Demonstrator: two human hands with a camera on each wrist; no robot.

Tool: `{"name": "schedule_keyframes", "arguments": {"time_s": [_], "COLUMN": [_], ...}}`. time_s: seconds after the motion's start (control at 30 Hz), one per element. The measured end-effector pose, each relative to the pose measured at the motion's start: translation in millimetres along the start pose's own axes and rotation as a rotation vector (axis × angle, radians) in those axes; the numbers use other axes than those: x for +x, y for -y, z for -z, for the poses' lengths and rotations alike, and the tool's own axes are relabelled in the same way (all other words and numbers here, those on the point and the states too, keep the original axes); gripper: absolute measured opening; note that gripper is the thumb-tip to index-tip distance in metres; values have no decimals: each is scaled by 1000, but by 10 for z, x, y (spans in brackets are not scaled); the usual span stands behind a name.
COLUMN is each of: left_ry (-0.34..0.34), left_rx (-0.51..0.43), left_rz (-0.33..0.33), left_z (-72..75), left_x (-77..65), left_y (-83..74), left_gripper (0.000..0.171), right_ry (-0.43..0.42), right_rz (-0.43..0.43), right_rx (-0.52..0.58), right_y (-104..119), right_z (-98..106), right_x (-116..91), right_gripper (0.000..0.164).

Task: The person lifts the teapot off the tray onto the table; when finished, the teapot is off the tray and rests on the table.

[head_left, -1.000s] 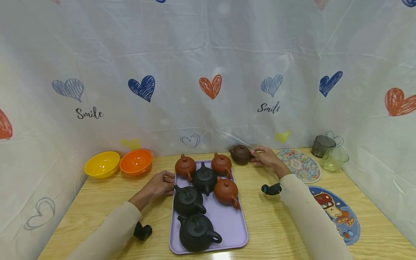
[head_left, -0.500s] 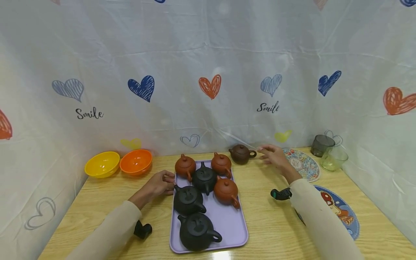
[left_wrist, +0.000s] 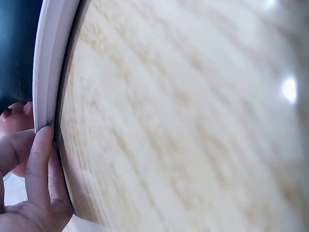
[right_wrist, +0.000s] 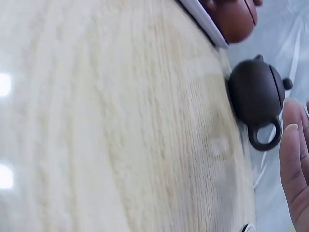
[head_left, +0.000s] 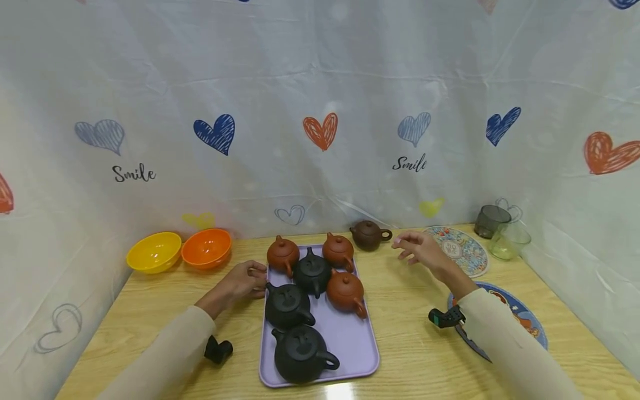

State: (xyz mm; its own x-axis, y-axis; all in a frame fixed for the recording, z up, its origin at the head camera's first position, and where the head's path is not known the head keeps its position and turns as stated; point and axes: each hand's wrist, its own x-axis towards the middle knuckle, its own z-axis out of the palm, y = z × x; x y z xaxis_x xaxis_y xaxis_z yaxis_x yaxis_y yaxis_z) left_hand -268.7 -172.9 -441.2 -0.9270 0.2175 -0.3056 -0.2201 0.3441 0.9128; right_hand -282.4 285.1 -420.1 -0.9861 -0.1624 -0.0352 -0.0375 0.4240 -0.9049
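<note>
My right hand (head_left: 422, 253) hovers to the right of a dark brown teapot (head_left: 368, 236), apart from its handle, with nothing in its loosely bent fingers. In the right wrist view the brown teapot (right_wrist: 256, 94) stands on the table beside the fingertips. My left hand (head_left: 241, 282) grips the left rim of a lilac tray (head_left: 345, 355); the left wrist view has its fingers on both sides of the tray's rim (left_wrist: 50, 63). Several teapots sit on the tray: black ones, such as the front teapot (head_left: 300, 355), and reddish-brown ones, such as the right teapot (head_left: 345, 290).
A yellow bowl (head_left: 154, 253) and an orange bowl (head_left: 206, 248) stand at the back left. To the right lie a patterned round mat (head_left: 462, 250) and a blue mat (head_left: 520, 311). A grey glass (head_left: 492, 220) and a greenish glass (head_left: 509, 243) stand at the back right.
My right hand has let go of the brown teapot's handle and drawn back to the right and slightly toward me. The left hand has kept its place at the tray.
</note>
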Motion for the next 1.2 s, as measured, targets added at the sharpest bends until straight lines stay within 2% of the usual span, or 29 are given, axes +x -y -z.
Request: {"name": "schedule_keyframes", "arguments": {"time_s": [0.23, 0.43, 0.63, 0.77, 0.97, 1.2], "left_ry": [-3, 1, 2, -3, 5, -2], "left_rx": [4, 12, 14, 16, 14, 9], "left_rz": [4, 9, 5, 16, 5, 5], "left_z": [-4, -12, -9, -7, 4, -3], "left_x": [3, 12, 10, 8, 18, 9], "left_y": [-14, -11, -2, -7, -11, 0], "left_gripper": [42, 41, 40, 39, 40, 39], "right_ry": [65, 123, 184, 214, 209, 184], "right_rz": [13, -21, -48, -47, -59, -68], "right_rx": [20, 49, 78, 107, 141, 107], "right_y": [83, 121, 153, 178, 207, 245], "right_z": [-174, -382, -574, -697, -881, -1024], "right_x": [-186, -385, -573, -682, -806, -857], "right_gripper": [48, 38, 41, 37, 30, 29]}}
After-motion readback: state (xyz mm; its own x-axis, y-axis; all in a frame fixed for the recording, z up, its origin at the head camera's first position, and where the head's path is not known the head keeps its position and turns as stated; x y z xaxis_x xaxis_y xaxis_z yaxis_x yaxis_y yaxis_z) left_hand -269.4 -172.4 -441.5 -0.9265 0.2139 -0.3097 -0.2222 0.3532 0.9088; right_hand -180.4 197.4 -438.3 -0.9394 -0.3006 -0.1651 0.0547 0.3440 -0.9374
